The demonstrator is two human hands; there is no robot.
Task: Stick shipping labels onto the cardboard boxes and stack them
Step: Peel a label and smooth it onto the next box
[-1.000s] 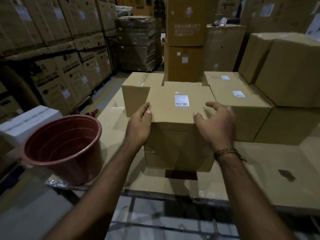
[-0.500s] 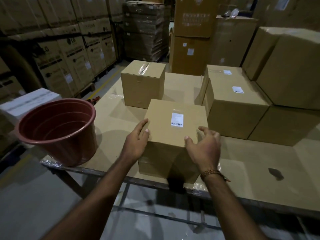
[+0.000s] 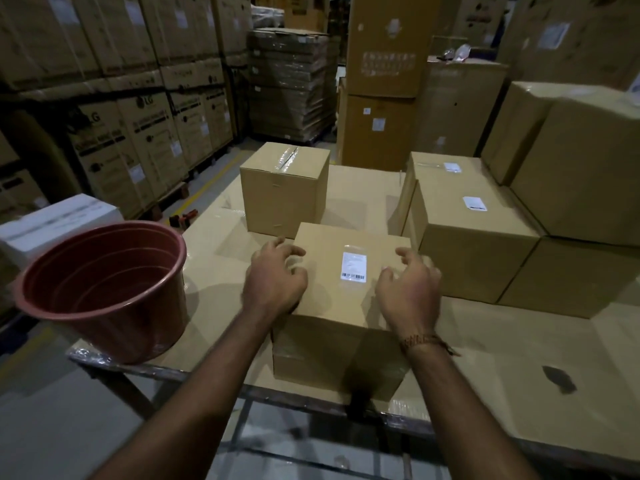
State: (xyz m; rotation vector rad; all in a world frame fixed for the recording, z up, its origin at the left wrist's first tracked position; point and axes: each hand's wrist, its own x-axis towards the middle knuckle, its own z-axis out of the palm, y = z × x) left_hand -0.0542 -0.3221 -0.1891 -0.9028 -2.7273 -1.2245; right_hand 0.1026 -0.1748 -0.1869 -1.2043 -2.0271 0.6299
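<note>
At the centre of the frame a small brown cardboard box [image 3: 349, 271] sits on the near edge of the cardboard-covered table [image 3: 502, 341], a white barcode shipping label [image 3: 354, 267] already stuck flat on its top face. The left hand [image 3: 275, 280] hangs over the box's left top edge with fingers curled and spread, and the right hand [image 3: 408, 289] does the same over the right edge. Both hands are apart and empty; whether the fingertips touch the cardboard cannot be told.

The box looks stiff and square-cornered, with dry matte sides that should not slip. It appears light enough for two hands, though its weight is unknown. The best hold seems to be palms pressed flat against the left and right walls, low down, clear of the label.

Just behind it stands an unlabelled taped brown box [image 3: 284, 188]. To the right of centre, two labelled brown boxes [image 3: 474, 237] sit close together, the likely spot for stacking. A reddish-brown plastic bucket [image 3: 104, 289] stands on the table's corner at the left of the frame, well clear.
</note>
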